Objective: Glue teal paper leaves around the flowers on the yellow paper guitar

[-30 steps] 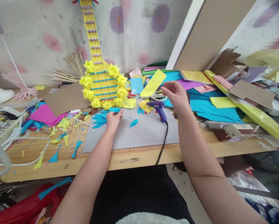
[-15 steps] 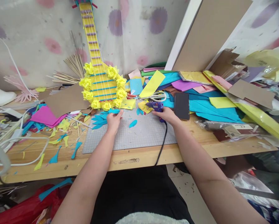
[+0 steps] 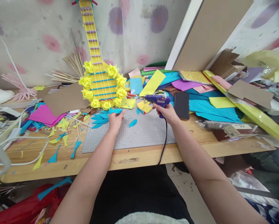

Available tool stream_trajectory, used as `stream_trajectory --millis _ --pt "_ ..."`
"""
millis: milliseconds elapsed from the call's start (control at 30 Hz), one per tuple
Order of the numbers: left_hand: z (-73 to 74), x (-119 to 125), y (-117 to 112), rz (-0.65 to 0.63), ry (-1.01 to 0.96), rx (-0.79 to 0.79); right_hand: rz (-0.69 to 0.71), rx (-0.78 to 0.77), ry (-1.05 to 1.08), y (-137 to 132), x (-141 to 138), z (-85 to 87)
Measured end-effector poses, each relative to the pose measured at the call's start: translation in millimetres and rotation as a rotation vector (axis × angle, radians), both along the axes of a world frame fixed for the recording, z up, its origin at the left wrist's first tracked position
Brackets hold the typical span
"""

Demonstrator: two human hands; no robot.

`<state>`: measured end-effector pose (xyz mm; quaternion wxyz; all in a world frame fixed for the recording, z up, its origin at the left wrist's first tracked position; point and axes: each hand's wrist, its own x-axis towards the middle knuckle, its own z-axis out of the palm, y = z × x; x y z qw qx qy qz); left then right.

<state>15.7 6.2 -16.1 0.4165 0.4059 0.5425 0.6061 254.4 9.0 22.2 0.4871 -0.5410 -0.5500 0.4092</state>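
Observation:
My right hand (image 3: 166,112) is wrapped round the handle of a purple hot glue gun (image 3: 159,99), its nozzle pointing left above yellow paper scraps. My left hand (image 3: 115,120) pinches a blue paper leaf (image 3: 116,110) at the left part of the grey cutting mat (image 3: 144,133). Beside that hand several more blue leaves (image 3: 99,119) lie in a pile. One single blue leaf (image 3: 133,123) rests on the mat between my hands. Behind them a yellow paper guitar (image 3: 103,84) edged with yellow paper flowers leans upright against the patterned wall covering.
A black phone (image 3: 181,105) lies right of the glue gun. Coloured paper sheets (image 3: 211,107) cover the back right. Paper scraps and a white cable (image 3: 46,146) occupy the left. The glue gun's black cord (image 3: 164,144) hangs over the table's front edge.
My right hand has lifted the glue gun slightly off the mat and its grip has closed further round the handle. The left hand has shifted a little to the right with the leaf.

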Motion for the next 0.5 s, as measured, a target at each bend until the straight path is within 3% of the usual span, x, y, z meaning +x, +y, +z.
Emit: stream_trajectory --millis 233,367,500 --pt "-1.2 1 -1 0.020 0.016 0.010 0.163 -0.026 -0.118 -17 -46 4.7" --pt "-2.4 1 0 0.034 0.024 0.023 0.187 0.086 -0.141 -19 -48 1.8" --pt "-2.8 1 0 0.037 0.017 0.020 0.170 0.097 -0.171 -16 -46 -3.7"
